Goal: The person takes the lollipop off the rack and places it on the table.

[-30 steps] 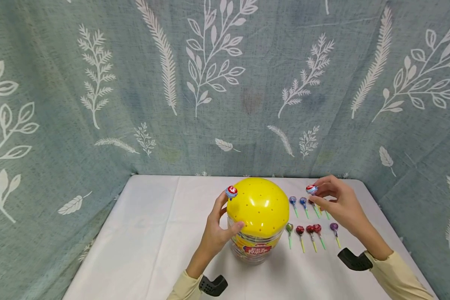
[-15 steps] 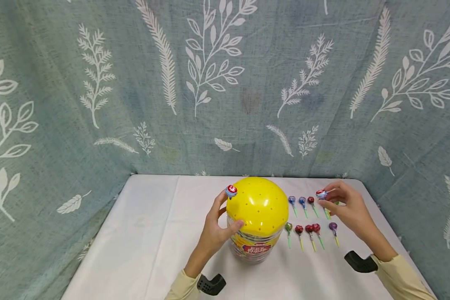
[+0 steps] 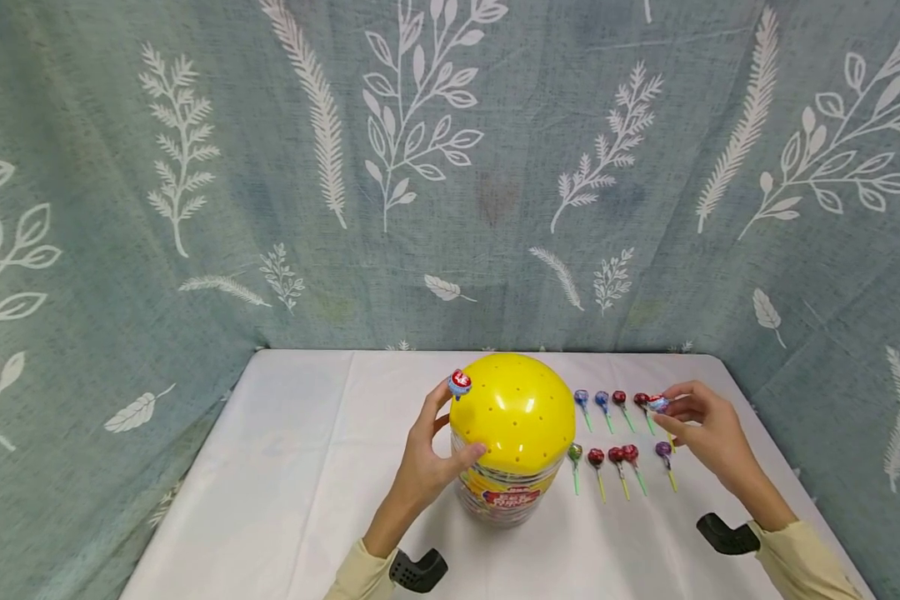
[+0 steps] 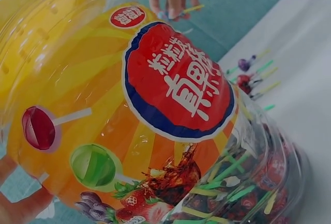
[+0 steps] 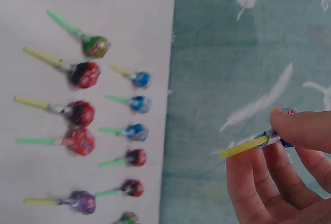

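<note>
A clear plastic jar (image 3: 504, 498) of lollipops stands upright on the table, topped by a yellow domed lid (image 3: 521, 408) with small dots. My left hand (image 3: 425, 462) grips its upper left side, thumb on the near side and fingers round the back. At those fingertips shows a red and blue wrapped lollipop head (image 3: 460, 382); its stick is hidden. My right hand (image 3: 712, 429) pinches a blue-wrapped lollipop (image 5: 248, 145) with a yellow stick, above the right end of the back row. In the left wrist view the jar's printed label (image 4: 178, 81) fills the middle.
Two rows of lollipops lie right of the jar: a back row with a blue one (image 3: 602, 399) and a red one (image 3: 619, 397), a front row with a green one (image 3: 575, 452) and a purple one (image 3: 663, 448). A leaf-patterned curtain (image 3: 390, 275) borders the white table (image 3: 292, 467).
My right hand has moved rightward and a little nearer along the back row, still pinching the lollipop. More of the back-row lollipops show now. My left hand keeps its grip on the jar.
</note>
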